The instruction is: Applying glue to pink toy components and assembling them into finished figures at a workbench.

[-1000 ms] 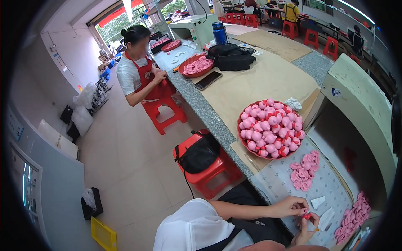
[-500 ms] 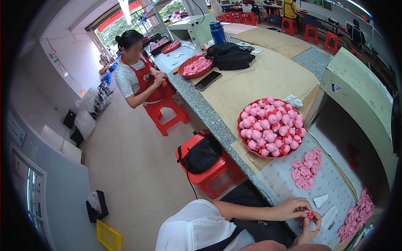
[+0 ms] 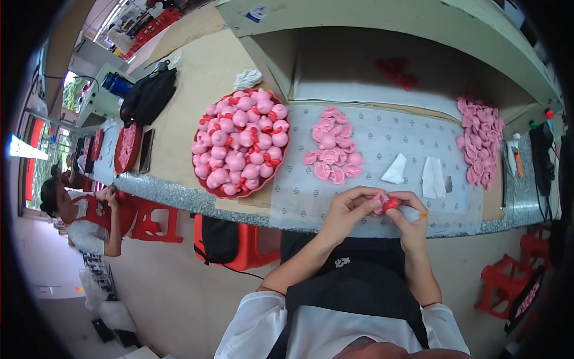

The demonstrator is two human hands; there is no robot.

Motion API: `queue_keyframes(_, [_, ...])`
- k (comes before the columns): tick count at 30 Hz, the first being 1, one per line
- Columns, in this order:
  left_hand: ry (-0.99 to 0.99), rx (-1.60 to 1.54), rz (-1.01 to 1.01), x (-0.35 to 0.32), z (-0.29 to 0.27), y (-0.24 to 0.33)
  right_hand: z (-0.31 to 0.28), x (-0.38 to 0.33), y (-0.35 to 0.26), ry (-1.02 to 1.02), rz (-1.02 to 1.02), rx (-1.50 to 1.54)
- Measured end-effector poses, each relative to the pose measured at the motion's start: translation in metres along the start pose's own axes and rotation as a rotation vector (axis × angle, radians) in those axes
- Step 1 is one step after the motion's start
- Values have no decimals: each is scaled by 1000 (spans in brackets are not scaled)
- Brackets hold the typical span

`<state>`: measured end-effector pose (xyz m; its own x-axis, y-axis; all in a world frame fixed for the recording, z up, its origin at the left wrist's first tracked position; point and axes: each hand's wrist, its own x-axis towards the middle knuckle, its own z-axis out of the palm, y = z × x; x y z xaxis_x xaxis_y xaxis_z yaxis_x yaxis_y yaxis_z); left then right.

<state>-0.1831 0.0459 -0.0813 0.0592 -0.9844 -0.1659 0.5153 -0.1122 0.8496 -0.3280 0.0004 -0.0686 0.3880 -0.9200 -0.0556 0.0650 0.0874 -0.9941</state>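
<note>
Pink-and-red piece (image 3: pixel 381 201) in pinching grip of left hand (image 3: pixel 348 213) and right hand (image 3: pixel 412 226); ten-o'clock figures (image 3: pixel 242 139) seemingly finished; pink pieces (image 3: pixel 333 157) (eleven o'clock), pink heap (image 3: pixel 479 140) (two o'clock) apparently unfinished.

Hands (image 3: pixel 348 210) holding a pink-and-red piece (image 3: pixel 382 202), red tray (image 3: pixel 265 185) of round pink pieces (image 3: pixel 239 140), patterned sheet (image 3: pixel 371 134)

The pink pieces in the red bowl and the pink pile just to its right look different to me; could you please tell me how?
Shape: the bowl pieces are plump and rounded, while the pile is mostly thin and ruffled.
Colour: red parts show among the bowl pieces; none shows in the pile.
Place: the bowl pieces are heaped in the red bowl; the pile lies on the patterned sheet.
Both are pink.
</note>
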Motion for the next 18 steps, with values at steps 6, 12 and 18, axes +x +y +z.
queue_keyframes(6, [34,10,42,5,9,-9,-9,1,-1,-55,-7,60])
queue_keyframes(12, [123,86,201,0,16,-8,-6,2,-2,-57,-51,-4])
queue_keyframes(18, [147,667,531,-12,17,0,5,-3,8,86,-125,-189])
